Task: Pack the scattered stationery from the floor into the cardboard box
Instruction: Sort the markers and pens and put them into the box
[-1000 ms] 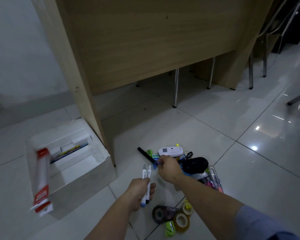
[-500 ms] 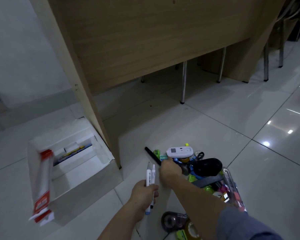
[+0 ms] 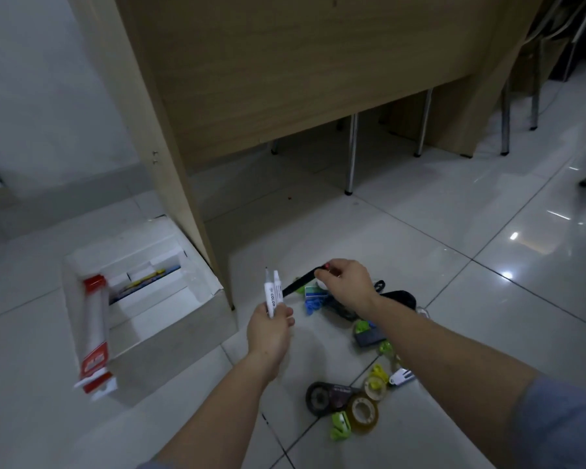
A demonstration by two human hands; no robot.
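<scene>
My left hand (image 3: 270,328) grips two white markers (image 3: 273,292) upright, tips up. My right hand (image 3: 346,286) pinches one end of a black marker (image 3: 297,285), lifted off the floor and slanting down to the left. Under and right of that hand lies the stationery pile (image 3: 349,313): blue and green small items, a black case, a dark eraser. Nearer me lie tape rolls (image 3: 362,409), a black tape dispenser (image 3: 323,396) and green clips. The open white cardboard box (image 3: 156,319) stands at the left on the floor, with a red-and-white pack (image 3: 94,333) and coloured pens inside.
A wooden desk panel (image 3: 285,79) rises right behind the pile, its side board (image 3: 170,184) standing between box and pile. Metal chair legs (image 3: 352,154) stand further back. Glossy white floor tiles (image 3: 487,316) spread to the right.
My right hand has picked the black marker off the floor and raised it. My left hand with the two white markers has lifted slightly. The camera tilted, bringing the tape rolls into view.
</scene>
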